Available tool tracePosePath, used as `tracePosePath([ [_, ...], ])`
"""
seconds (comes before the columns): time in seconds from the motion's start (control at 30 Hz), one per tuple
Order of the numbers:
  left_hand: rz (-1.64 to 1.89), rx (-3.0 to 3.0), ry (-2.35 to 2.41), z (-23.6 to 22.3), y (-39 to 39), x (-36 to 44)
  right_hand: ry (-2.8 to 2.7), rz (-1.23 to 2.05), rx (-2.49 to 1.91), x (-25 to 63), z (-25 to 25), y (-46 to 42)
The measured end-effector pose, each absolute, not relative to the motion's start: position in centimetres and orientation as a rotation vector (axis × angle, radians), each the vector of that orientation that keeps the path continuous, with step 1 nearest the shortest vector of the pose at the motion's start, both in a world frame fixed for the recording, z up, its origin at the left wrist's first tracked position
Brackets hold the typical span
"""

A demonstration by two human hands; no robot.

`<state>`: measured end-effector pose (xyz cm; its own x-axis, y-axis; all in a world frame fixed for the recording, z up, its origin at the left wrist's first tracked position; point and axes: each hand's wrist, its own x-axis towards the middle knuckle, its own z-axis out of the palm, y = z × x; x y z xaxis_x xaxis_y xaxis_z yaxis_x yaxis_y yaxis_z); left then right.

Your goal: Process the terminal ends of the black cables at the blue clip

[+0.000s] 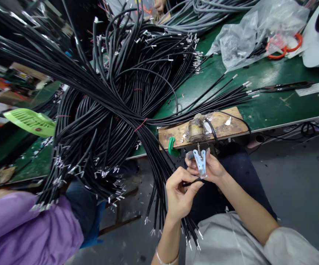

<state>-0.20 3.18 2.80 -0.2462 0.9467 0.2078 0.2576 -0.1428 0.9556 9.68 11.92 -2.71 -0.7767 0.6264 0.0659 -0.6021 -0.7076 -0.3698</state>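
My left hand point(182, 191) is closed on a black cable point(188, 183), thumb and forefinger pinching it near its end. My right hand point(213, 166) holds a light blue clothespin point(200, 162) between its fingers. The clothespin's lower tip meets the cable end beside my left thumb; whether it grips the wire is too small to tell. Just above the clothespin, a thin metal shaft points down from a grimy, rounded fixture point(196, 129). That fixture sits on a wooden board point(233, 127) at the table edge, with a green clamp point(173, 146) at its left.
Large bundles of black cables point(137, 88) with stripped ends cover the green table point(275, 106) and hang over its edge. Orange-handled scissors point(278, 55) lie by a plastic bag point(242, 44). A light green fan point(31, 121) stands left. A person in purple point(35, 232) sits on my left.
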Motion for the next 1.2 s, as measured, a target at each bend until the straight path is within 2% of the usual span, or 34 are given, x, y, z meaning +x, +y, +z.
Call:
tracePosePath([
  [0.2, 1.363, 1.364, 1.549, 2.7, 3.1, 0.3, -0.489, 2.223, -0.308, 9.0, -1.8, 11.4],
  [0.33, 1.299, 1.329, 1.547, 2.9, 3.2, 0.4, -0.523, 2.263, -0.317, 9.2, -1.7, 11.4],
  [0.53, 1.242, 1.332, 1.525, 3.2, 3.1, 0.0, -0.479, 2.359, -0.393, 9.5, -4.2, 11.5],
  [0.67, 1.257, 1.366, 1.504, 3.0, 2.5, -0.3, -0.494, 2.286, -0.588, 10.8, -6.1, 11.2],
  [0.8, 1.285, 1.413, 1.447, 2.8, 1.9, -0.4, -0.587, 2.230, -0.590, 12.6, -7.1, 10.3],
  [0.93, 1.099, 1.574, 1.418, 2.9, 0.9, -0.2, -0.816, 2.143, -0.687, 14.2, -6.8, 9.3],
  [1.0, 0.971, 1.700, 1.520, 2.6, 0.1, 0.0, -1.077, 2.068, -0.775, 15.2, -6.1, 9.0],
  [1.1, 0.969, 1.854, 1.931, 1.4, -1.3, -0.1, -1.545, 1.917, -0.843, 17.0, -3.9, 9.1],
  [1.2, 0.956, 1.880, 2.392, -0.1, -2.7, -0.7, -1.932, 1.593, -0.811, 18.4, 0.2, 9.7],
])
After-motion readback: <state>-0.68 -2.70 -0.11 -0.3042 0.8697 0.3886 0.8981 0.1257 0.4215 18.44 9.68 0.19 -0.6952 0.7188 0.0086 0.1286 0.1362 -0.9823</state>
